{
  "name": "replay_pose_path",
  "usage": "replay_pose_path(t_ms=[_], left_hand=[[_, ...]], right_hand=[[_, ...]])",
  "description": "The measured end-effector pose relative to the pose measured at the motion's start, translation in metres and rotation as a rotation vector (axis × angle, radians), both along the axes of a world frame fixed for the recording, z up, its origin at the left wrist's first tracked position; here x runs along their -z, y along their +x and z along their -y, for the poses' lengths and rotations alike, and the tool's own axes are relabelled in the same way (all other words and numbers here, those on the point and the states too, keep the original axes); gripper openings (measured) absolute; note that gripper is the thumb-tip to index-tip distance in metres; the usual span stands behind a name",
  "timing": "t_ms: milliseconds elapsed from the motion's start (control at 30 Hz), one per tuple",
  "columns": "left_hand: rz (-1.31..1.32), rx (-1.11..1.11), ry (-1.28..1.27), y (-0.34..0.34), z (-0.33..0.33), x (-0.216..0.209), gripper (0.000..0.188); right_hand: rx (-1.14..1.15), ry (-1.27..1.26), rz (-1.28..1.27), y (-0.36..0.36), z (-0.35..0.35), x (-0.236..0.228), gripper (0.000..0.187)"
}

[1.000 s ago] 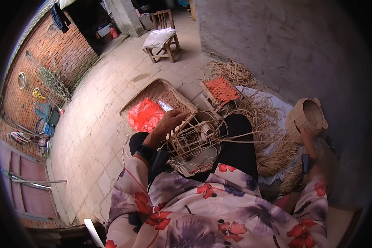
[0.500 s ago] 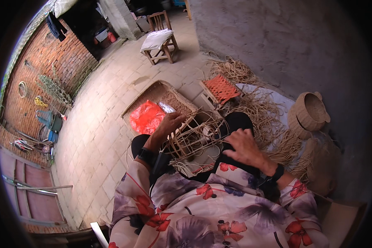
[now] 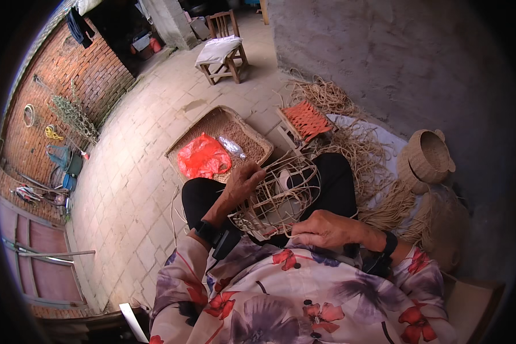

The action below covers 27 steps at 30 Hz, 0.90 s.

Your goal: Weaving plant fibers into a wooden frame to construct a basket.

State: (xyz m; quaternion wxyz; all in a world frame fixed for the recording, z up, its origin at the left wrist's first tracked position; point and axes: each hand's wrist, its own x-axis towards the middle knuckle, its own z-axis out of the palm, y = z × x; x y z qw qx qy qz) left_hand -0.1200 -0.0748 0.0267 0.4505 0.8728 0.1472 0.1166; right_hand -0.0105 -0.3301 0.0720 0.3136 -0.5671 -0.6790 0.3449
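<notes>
An openwork basket frame of thin tan strands rests between my knees, with gaps through its weave. Over its upper left side lies my left hand, fingers curled round the rim strands. My right hand is closed at the near right corner, thumb and forefinger pinching a pale cord there. Several loose strand ends stick out around the frame; most of the grip of my left fingers is hidden from above.
Beyond my knees a shallow woven tray holds a red plastic bag and a silvery packet. To the right are an orange-topped stool, heaped cords and a finished-looking woven basket. A wooden chair stands farther off.
My right hand has come down and left from above my right thigh, its fingers closing on a cord at the frame's near side. The left hand stays on the frame, which has tilted slightly.
</notes>
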Motion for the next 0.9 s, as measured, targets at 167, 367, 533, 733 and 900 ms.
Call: replay_pose_path(t_ms=[167,367,533,733,900], left_hand=[[0.001,-0.01,-0.26,0.0,0.009,-0.011,0.017],[0.016,-0.007,-0.348,-0.003,0.007,-0.012,0.022],[-0.022,0.012,-0.412,-0.001,0.003,-0.004,0.024],[-0.024,-0.029,-0.379,-0.002,0.002,0.008,0.015],[-0.026,-0.027,-0.357,-0.009,0.009,0.006,0.021]], right_hand=[[0.211,0.106,-0.158,0.041,-0.057,-0.016,0.03],[0.339,0.109,0.091,0.067,-0.135,0.012,0.036],[0.351,0.139,0.103,0.058,-0.153,0.03,0.038],[0.526,0.796,0.501,0.046,-0.122,0.004,0.029],[0.236,-0.006,-0.017,0.017,-0.031,0.003,0.027]])
